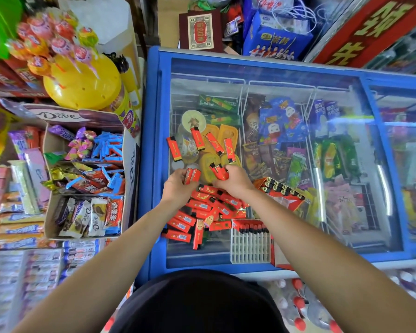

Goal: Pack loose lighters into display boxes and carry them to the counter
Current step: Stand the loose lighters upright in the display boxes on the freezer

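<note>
A heap of loose red lighters (207, 210) lies on the glass lid of a blue freezer (154, 97). Several more lighters (198, 138) lie scattered farther back on the glass. My left hand (178, 186) grips two red lighters (192, 176) above the heap. My right hand (233, 180) holds a small bunch of red lighters (219, 171) just beside it. A white slotted display tray (250, 243) near the front edge carries one row of lighters at its far end. A fuller red display box (279, 191) sits to the right of my right wrist.
A Dove carton (130, 169) of chocolates and sweets stands left of the freezer. Behind it is a yellow lollipop stand (84, 80). Ice creams fill the freezer under the glass. Bottles (298, 304) with red caps stand on the floor at the lower right.
</note>
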Demonstrator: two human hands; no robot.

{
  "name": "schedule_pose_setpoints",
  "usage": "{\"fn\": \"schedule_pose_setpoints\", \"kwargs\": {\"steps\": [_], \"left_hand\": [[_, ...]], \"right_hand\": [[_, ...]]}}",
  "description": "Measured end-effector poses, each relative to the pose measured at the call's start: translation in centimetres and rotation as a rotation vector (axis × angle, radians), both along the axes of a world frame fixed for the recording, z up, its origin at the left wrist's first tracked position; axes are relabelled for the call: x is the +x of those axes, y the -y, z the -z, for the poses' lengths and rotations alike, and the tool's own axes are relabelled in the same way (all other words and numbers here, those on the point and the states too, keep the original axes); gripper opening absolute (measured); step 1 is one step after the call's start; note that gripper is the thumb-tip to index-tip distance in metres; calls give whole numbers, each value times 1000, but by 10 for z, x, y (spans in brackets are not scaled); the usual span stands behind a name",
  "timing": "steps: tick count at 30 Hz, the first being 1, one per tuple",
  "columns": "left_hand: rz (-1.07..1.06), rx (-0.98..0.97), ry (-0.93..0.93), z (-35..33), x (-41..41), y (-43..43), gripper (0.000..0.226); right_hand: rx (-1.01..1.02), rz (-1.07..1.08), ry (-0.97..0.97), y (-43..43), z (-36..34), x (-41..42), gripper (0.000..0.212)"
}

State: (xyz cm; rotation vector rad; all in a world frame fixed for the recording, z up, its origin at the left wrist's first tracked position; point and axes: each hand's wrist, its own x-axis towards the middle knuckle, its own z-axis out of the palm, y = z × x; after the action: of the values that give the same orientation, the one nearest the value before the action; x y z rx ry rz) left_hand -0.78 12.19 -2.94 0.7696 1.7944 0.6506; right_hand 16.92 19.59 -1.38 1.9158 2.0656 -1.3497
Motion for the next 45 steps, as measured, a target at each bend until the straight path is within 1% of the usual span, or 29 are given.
{"fn": "schedule_pose_setpoints", "kwargs": {"steps": [2,5,7,8,11,13,16,19,21,23,24,26,28,30,32,34,35,36,39,41,45], "left_hand": [[71,50,-96,-1,1,-1,35],[259,146,-238,-1,0,-5,44],[413,190,-281,-2,0,-12,48],[490,192,-294,-2,-1,-15,49],[698,140,-343,-1,-1,-23,54],[809,114,-420,-1,2,-24,61],[883,102,-525,-2,9,-26,66],[890,60,-533,-3,17,-28,66],[878,43,-511,-1,19,-30,67],[879,43,-498,0,21,-29,61],[884,43,-502,1,22,-28,57],[877,45,-509,2,22,-25,56],[854,57,-496,3,20,-22,53],[826,51,-484,1,19,-22,42],[776,41,-461,-4,19,-20,33],[717,58,-434,-12,21,-18,28],[687,69,-416,-16,22,-16,26],[665,80,-399,-21,24,-14,25],[619,92,-326,-32,31,-4,29],[584,91,-274,-39,36,4,30],[544,86,-175,-51,48,20,23]], "right_hand": [[-45,101,-99,3,-10,3,19],[-148,278,-306,12,-28,10,17],[-218,373,-455,21,-39,18,22],[-231,415,-496,27,-44,22,22],[-226,487,-536,47,-54,38,20],[-205,498,-544,59,-60,52,19],[-105,472,-415,72,-67,80,10],[7,492,-298,80,-71,110,11],[51,565,-277,82,-75,128,14],[109,617,-237,83,-75,147,18],[140,620,-204,83,-74,156,22],[195,587,-123,82,-66,171,37],[247,546,-16,80,-59,181,42],[297,496,54,76,-54,186,38],[321,470,63,74,-51,184,35],[377,444,93,73,-47,180,42],[407,434,129,73,-44,178,45],[431,432,167,74,-41,176,43],[453,460,226,77,-34,176,26],[468,473,236,79,-29,179,21],[450,490,192,79,-23,182,25]]}}
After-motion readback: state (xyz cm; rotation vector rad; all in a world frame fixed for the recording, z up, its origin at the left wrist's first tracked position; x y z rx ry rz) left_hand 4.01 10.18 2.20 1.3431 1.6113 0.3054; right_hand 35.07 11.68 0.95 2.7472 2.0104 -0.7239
